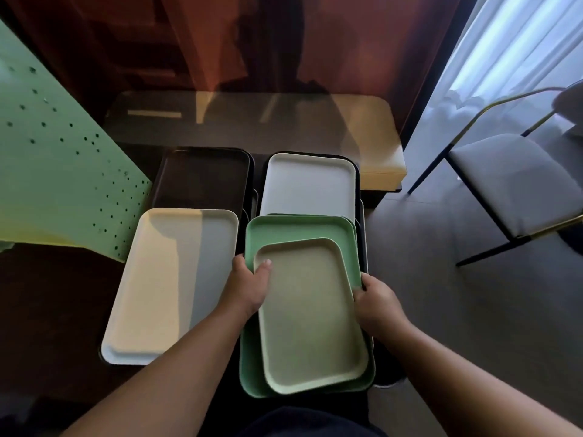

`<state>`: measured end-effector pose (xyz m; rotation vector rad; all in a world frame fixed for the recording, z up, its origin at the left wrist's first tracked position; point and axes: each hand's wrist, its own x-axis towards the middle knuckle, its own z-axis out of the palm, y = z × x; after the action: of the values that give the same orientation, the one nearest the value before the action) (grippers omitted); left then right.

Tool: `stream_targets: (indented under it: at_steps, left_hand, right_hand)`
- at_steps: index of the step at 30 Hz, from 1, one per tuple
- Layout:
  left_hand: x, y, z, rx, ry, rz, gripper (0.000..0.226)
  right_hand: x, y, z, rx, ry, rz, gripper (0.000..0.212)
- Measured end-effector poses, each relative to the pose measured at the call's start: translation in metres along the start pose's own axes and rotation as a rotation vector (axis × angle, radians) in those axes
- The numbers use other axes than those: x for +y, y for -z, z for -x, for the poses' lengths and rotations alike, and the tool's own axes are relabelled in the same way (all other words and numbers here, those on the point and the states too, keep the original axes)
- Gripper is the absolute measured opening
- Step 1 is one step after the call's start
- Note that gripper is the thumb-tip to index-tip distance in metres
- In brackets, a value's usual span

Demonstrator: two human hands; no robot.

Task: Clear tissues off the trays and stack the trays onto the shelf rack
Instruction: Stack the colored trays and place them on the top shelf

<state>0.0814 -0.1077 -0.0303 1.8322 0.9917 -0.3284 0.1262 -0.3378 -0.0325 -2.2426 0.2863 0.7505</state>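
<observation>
Pale olive-green and rectangular, the small plastic tray [312, 313] sits at lower centre of the frame atop a larger mint-green tray [252, 357], its long axis running from the bottom edge up toward the top, tilted slightly left. The left hand [249, 285] grips its left rim with the thumb laid inside, and the right hand [375, 301] curls round the right rim. A white tray [170, 285] lies at left, another white tray [307, 184] above.

Small tray [312, 316] atop larger tray [252, 367], another tray [164, 285] left.
</observation>
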Motion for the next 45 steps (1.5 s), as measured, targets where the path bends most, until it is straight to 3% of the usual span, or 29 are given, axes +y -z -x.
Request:
stream_targets:
  at_steps: [7,10,14,16,19,23,29,33,34,37,38,42,45]
  left_hand:
    - [-0.005,0.005,-0.012,-0.002,0.106,0.051,0.078]
    - [-0.006,0.010,-0.015,-0.012,0.107,0.106,0.081]
    - [0.000,0.012,-0.015,-0.056,0.072,0.177,0.035]
    - [0.004,0.012,-0.015,-0.050,0.038,0.191,0.030]
    - [0.006,0.011,-0.018,-0.040,0.023,0.144,0.040]
    - [0.008,0.005,-0.026,-0.015,0.032,-0.015,0.075]
    - [0.022,-0.002,-0.017,-0.001,-0.022,-0.278,0.075]
    - [0.018,-0.005,-0.019,-0.018,0.056,-0.313,0.071]
    - [0.018,-0.006,-0.017,-0.019,0.070,-0.316,0.068]
    - [0.018,-0.006,-0.014,-0.016,0.104,-0.275,0.070]
    - [0.017,-0.005,-0.014,-0.012,0.106,-0.250,0.070]
    - [0.014,0.001,-0.020,0.019,0.062,-0.100,0.043]
    - [0.037,0.010,-0.021,0.056,0.022,0.029,0.033]
  right_hand:
    - [-0.012,-0.001,0.005,0.058,0.054,0.244,0.022]
    - [-0.014,-0.004,0.003,0.040,0.011,0.189,0.044]
    - [-0.008,-0.008,-0.005,0.023,-0.048,0.122,0.067]
    - [-0.003,-0.008,-0.008,0.033,-0.039,0.112,0.073]
    - [0.000,-0.010,-0.008,0.062,-0.016,0.072,0.066]
    - [0.004,-0.015,-0.012,0.105,-0.003,0.060,0.063]
    - [0.006,-0.014,-0.019,0.160,-0.060,0.181,0.058]
    - [0.002,-0.011,-0.023,0.082,-0.111,0.107,0.026]
    - [0.002,-0.010,-0.024,0.069,-0.119,0.087,0.034]
    - [0.003,-0.009,-0.022,0.026,-0.144,0.009,0.083]
    - [0.002,-0.008,-0.017,0.014,-0.129,-0.003,0.087]
    - [-0.005,-0.003,-0.002,0.091,-0.030,-0.103,0.048]
    - [-0.022,0.005,-0.015,0.132,0.001,-0.140,0.048]
